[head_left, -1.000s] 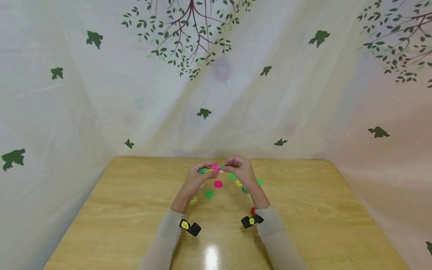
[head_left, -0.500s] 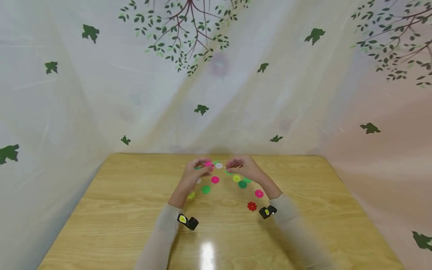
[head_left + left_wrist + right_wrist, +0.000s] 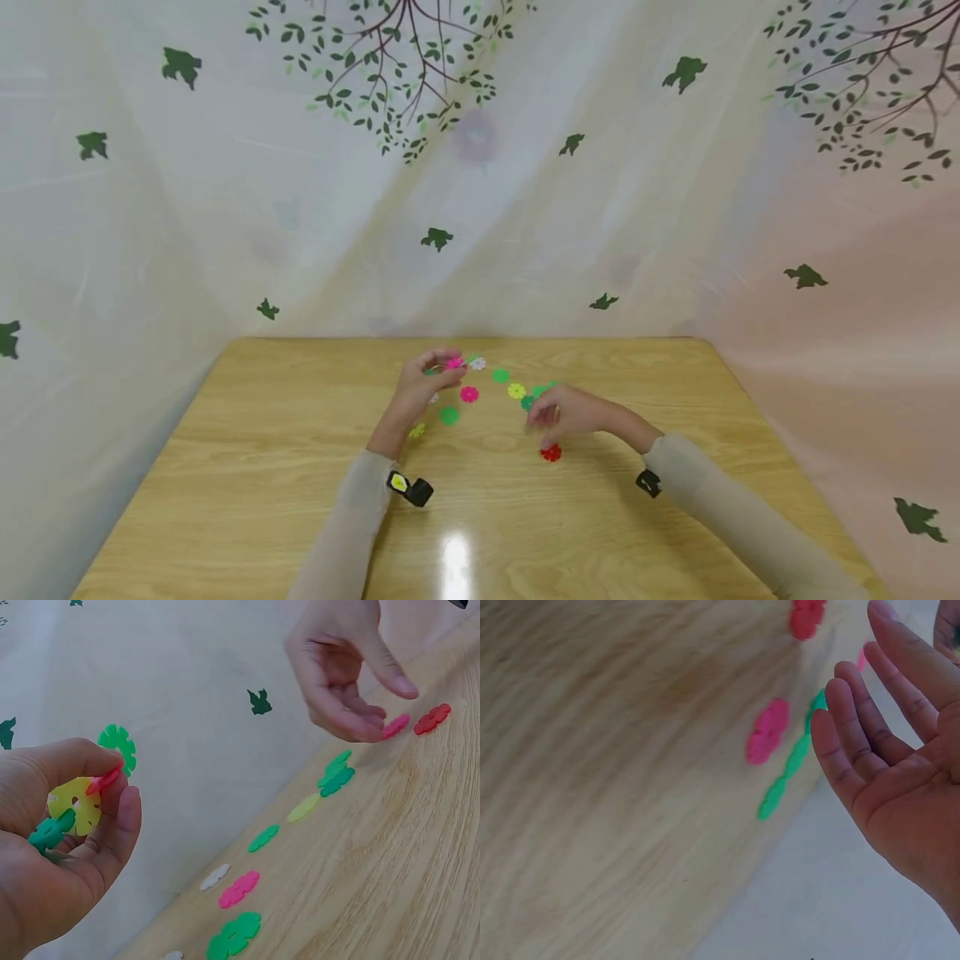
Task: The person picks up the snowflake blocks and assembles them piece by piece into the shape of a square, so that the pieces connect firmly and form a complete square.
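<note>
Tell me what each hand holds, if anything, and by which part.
The left hand holds joined flower discs, fingers curled around the yellow disc and pink disc; exact contact points cannot be told. The right hand holds nothing.

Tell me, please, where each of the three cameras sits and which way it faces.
Head: head-worn, facing forward and down at the table and backdrop; left hand, right hand and sleeves show.
Left wrist: on that wrist, facing the left hand and its held pieces; the right hand shows beyond.
Right wrist: on that wrist, facing the right hand and table; a sliver of left hand shows too.
Shared: head and left wrist both show the red piece.
</note>
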Motion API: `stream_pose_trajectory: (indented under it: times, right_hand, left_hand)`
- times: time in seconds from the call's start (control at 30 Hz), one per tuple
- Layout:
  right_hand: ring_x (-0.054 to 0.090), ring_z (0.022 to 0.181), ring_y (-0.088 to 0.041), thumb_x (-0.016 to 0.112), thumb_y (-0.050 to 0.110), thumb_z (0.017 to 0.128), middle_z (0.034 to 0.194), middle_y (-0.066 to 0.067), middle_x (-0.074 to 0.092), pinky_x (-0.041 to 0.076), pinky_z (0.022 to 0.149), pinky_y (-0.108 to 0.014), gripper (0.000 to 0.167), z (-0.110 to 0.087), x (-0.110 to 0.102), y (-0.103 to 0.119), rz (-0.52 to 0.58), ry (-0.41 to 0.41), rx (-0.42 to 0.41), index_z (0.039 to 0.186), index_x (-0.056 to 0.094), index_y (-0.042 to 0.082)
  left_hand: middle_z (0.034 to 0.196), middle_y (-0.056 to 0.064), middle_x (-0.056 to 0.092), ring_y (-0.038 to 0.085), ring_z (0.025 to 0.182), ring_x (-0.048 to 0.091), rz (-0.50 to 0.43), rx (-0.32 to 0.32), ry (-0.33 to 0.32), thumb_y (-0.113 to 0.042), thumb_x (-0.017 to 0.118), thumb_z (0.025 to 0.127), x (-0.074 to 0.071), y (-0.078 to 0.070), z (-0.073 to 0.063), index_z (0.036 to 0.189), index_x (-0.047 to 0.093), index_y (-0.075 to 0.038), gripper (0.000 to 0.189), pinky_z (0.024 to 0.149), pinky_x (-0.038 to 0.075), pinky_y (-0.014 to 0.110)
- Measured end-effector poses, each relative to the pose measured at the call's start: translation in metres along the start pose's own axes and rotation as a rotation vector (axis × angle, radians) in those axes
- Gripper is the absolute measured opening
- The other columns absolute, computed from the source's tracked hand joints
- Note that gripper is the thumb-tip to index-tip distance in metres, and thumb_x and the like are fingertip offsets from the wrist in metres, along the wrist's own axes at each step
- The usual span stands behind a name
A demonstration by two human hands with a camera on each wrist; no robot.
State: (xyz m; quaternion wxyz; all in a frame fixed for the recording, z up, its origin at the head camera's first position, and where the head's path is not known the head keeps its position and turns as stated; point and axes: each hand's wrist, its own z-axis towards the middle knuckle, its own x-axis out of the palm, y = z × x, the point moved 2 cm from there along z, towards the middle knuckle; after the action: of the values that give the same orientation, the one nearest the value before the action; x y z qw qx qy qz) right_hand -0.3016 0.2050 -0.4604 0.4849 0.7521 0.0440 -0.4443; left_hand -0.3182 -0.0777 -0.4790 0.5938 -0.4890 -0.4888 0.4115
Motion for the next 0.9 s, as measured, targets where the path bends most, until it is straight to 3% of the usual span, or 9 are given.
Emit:
stream_pose_trajectory:
  times: [0.23,0.5,0.6,0.73,0.9]
  right_hand:
    - [0.054,0.077,-0.014,0.087,-0.003,0.074,0.088,-0.01,0.063,0.049,0.067,-0.02,0.029,-0.015,0.02,-0.013,0.065,0.004,0.046,0.099,0.072,0.0]
    - [0.053,0.072,0.001,0.083,-0.007,0.077,0.08,-0.003,0.064,0.052,0.061,-0.018,0.023,-0.009,0.03,-0.016,0.039,-0.057,-0.089,0.095,0.07,-0.002]
    - [0.054,0.073,0.0,0.082,-0.006,0.077,0.08,-0.003,0.065,0.052,0.063,-0.018,0.021,0.001,0.028,-0.013,0.047,-0.075,-0.061,0.092,0.07,0.001]
    - [0.058,0.076,-0.006,0.081,-0.005,0.08,0.086,-0.003,0.068,0.054,0.068,-0.02,0.02,0.009,0.029,-0.009,0.075,-0.102,0.04,0.093,0.071,0.006]
    - [0.062,0.08,-0.009,0.078,-0.006,0.083,0.089,-0.004,0.071,0.055,0.071,-0.022,0.016,0.022,0.03,-0.004,0.084,-0.197,0.049,0.092,0.071,0.005]
  left_hand:
    - [0.105,0.002,0.064,0.019,0.096,0.07,0.006,-0.019,-0.023,0.0,0.072,0.092,-0.001,0.007,-0.004,0.126,0.06,0.009,0.037,0.085,0.062,0.029]
    - [0.104,0.002,0.063,0.013,0.092,0.069,-0.008,-0.004,-0.025,0.0,0.072,0.092,-0.003,0.008,-0.003,0.124,0.061,0.009,0.035,0.083,0.062,0.028]
    - [0.104,0.002,0.063,0.014,0.091,0.068,-0.016,0.01,-0.03,0.001,0.072,0.092,-0.007,0.004,0.0,0.122,0.062,0.008,0.033,0.083,0.062,0.028]
    - [0.105,0.003,0.062,0.014,0.092,0.069,-0.031,0.012,-0.02,0.003,0.069,0.093,-0.006,0.002,0.0,0.126,0.058,0.013,0.036,0.084,0.062,0.027]
    - [0.105,0.003,0.063,0.02,0.096,0.07,-0.045,0.02,-0.01,0.003,0.066,0.095,-0.006,0.003,-0.002,0.13,0.054,0.016,0.039,0.086,0.062,0.028]
